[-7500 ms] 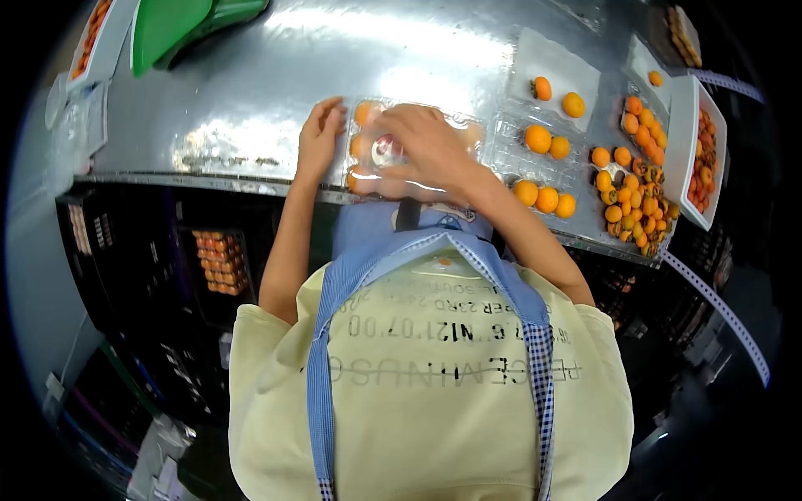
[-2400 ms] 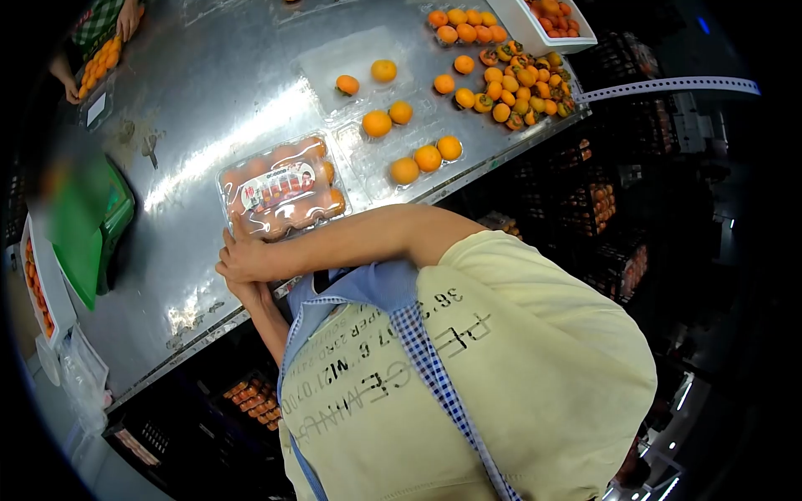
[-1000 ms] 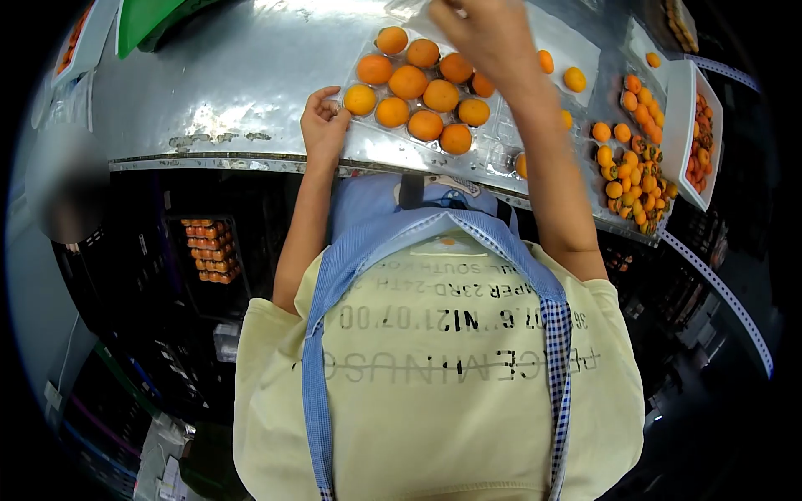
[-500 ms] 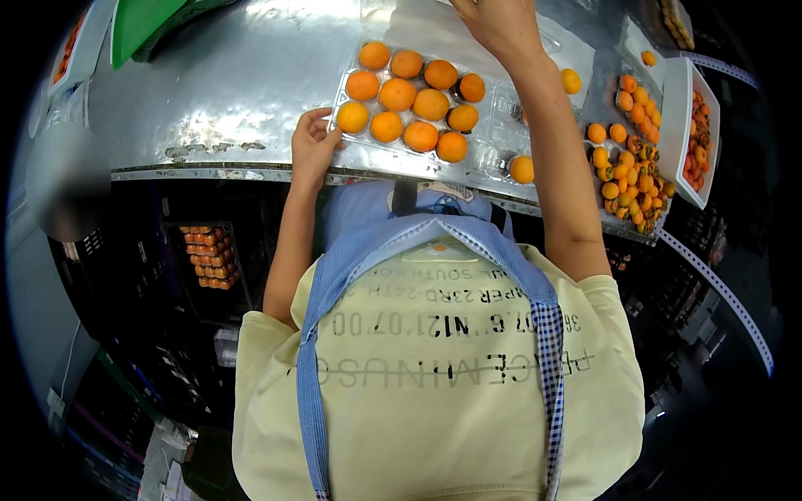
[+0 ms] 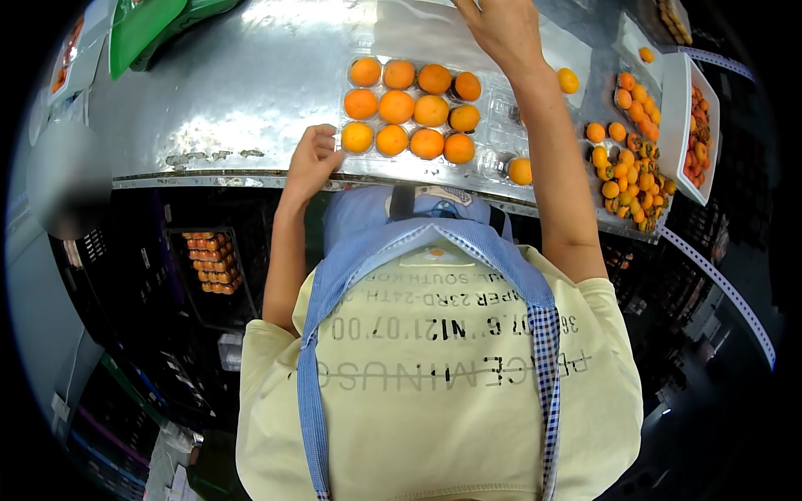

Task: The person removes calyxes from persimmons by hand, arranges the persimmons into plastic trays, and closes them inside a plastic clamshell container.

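Observation:
A clear plastic tray (image 5: 409, 154) with rows of orange persimmons (image 5: 396, 107) lies near the front edge of the metal table. My left hand (image 5: 314, 162) is at its lower left corner, fingers loosely bent and apart, the thumb at the tray's rim. I see nothing in that hand. My right hand (image 5: 503, 32) reaches to the far side of the table, over a pale sheet. Its fingertips run past the top of the picture, so what they touch is hidden. Under my right forearm sits another clear tray (image 5: 494, 167) with a persimmon (image 5: 520, 171) in it.
Loose persimmons (image 5: 628, 185) are heaped at the table's right end, beside a white box (image 5: 675, 125) of more fruit. One persimmon (image 5: 568, 80) lies right of my forearm. A green container (image 5: 138, 33) stands far left. Below is a dark crate (image 5: 236, 250) with packed fruit.
The filled tray has turned straight, its left side coming nearer to me. My left hand has slid slightly down and left, its fingers loosening from the rim. My right hand has barely moved.

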{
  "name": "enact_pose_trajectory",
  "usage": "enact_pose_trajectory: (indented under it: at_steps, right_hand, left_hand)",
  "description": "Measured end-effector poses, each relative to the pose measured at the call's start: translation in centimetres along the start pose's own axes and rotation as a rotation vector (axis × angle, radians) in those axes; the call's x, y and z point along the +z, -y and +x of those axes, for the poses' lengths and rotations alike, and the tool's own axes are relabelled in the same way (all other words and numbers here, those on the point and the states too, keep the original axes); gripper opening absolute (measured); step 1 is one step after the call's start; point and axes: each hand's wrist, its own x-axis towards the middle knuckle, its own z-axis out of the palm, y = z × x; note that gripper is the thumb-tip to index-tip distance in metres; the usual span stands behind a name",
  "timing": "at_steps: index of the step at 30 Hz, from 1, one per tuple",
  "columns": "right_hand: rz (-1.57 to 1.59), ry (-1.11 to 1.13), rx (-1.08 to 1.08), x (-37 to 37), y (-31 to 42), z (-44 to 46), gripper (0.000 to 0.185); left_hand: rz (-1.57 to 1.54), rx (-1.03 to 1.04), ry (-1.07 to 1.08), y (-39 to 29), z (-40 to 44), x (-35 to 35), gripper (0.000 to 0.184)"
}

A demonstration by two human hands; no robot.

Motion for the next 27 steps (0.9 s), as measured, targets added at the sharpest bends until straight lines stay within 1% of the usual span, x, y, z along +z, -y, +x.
enact_pose_trajectory:
  at_steps: [4,5,8,9,12,13,15,16,18,19,21,22,23,24,27]
  right_hand:
    - [-0.014,-0.055,-0.057,-0.2,-0.3,-0.2,0.016]
    - [-0.012,-0.057,-0.063,-0.2,-0.5,-0.2,0.015]
    - [-0.013,-0.066,-0.066,0.0,-0.9,-0.3,0.015]
    - [-0.018,-0.069,-0.058,0.1,-1.1,-0.3,0.016]
    - [-0.049,-0.095,-0.055,0.6,-1.6,-0.3,0.019]
    - [-0.062,-0.108,-0.057,0.6,-1.7,-0.2,0.02]
    - [-0.068,-0.207,-0.034,-0.5,-1.3,0.0,0.023]
    - [-0.072,-0.256,-0.021,-1.2,-1.2,0.0,0.025]
    - [-0.045,-0.272,0.016,-2.3,-1.9,-0.9,0.026]
    - [-0.03,-0.278,0.036,-2.7,-2.5,-1.5,0.026]
    - [-0.015,-0.322,0.087,-2.4,-4.0,-3.1,0.021]
    - [-0.007,-0.344,0.111,-2.2,-4.7,-4.1,0.02]
    - [0.065,-0.299,0.183,-2.2,-5.0,-5.2,0.019]
    - [0.069,-0.274,0.211,-2.2,-5.1,-6.2,0.018]
    - [0.098,-0.194,0.309,-2.4,-5.2,-9.2,0.017]
  left_hand:
    - [0.184,0.118,-0.121,-1.6,0.7,-0.9,0.036]
    - [0.214,0.237,-0.235,-1.5,1.3,-0.5,0.033]
    - [0.421,0.74,-0.411,-5.5,1.8,1.9,0.03]
    - [0.568,0.91,-0.349,-6.9,2.1,2.6,0.029]
    - [0.753,1.181,-0.181,-9.3,4.8,5.4,0.026]
    - [0.849,1.115,-0.184,-9.5,5.7,5.8,0.028]
    - [1.033,0.983,-0.188,-9.7,7.9,6.5,0.031]
    - [1.016,0.996,-0.209,-9.8,9.1,6.8,0.033]
    - [0.981,1.014,-0.245,-10.1,10.8,7.2,0.039]
    - [1.036,0.922,-0.22,-10.2,11.3,7.4,0.04]
    - [1.141,0.732,-0.171,-10.6,12.1,7.7,0.042]
    - [1.166,0.709,-0.166,-10.6,12.5,7.8,0.041]
    - [1.19,0.686,-0.161,-10.5,13.0,7.9,0.04]
    - [1.215,0.662,-0.157,-10.3,13.4,8.0,0.039]
    - [1.192,0.749,-0.162,-9.5,14.5,7.8,0.036]
